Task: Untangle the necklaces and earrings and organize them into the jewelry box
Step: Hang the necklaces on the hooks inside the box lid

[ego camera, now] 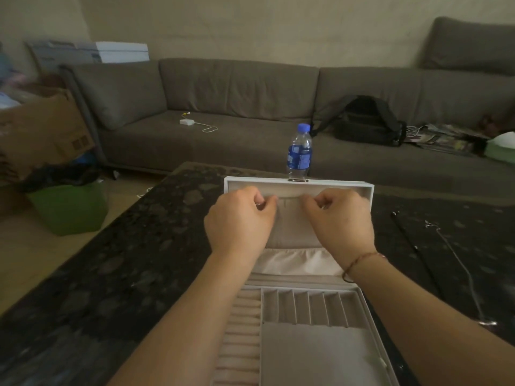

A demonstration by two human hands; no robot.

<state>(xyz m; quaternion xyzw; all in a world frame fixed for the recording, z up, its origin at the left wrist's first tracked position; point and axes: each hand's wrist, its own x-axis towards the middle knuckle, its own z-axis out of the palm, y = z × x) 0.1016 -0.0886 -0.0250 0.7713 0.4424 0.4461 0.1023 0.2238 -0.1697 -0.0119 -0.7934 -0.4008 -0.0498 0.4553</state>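
Observation:
The white jewelry box (pixel 365 299) lies open on the dark table, with ring rolls on its left and slotted compartments in its beige tray. Its lid (pixel 298 181) leans back, showing a beige lining and a pale pocket. Both hands are up inside the lid near its top band. My left hand (pixel 239 221) has curled fingers pinching a small shiny piece at its fingertips. My right hand (pixel 340 218) pinches a similar glint. It looks like a thin necklace, though the chain between the hands is hardly visible. A silver chain necklace (pixel 459 263) and a black cord necklace (pixel 412 240) lie on the table to the right.
A water bottle (pixel 299 151) with a blue cap stands just behind the lid. A grey sofa (pixel 223 112) runs along the back with a black bag (pixel 365 121) and a white charger (pixel 185 122). A green bin (pixel 69 207) and cardboard boxes sit on the floor at left.

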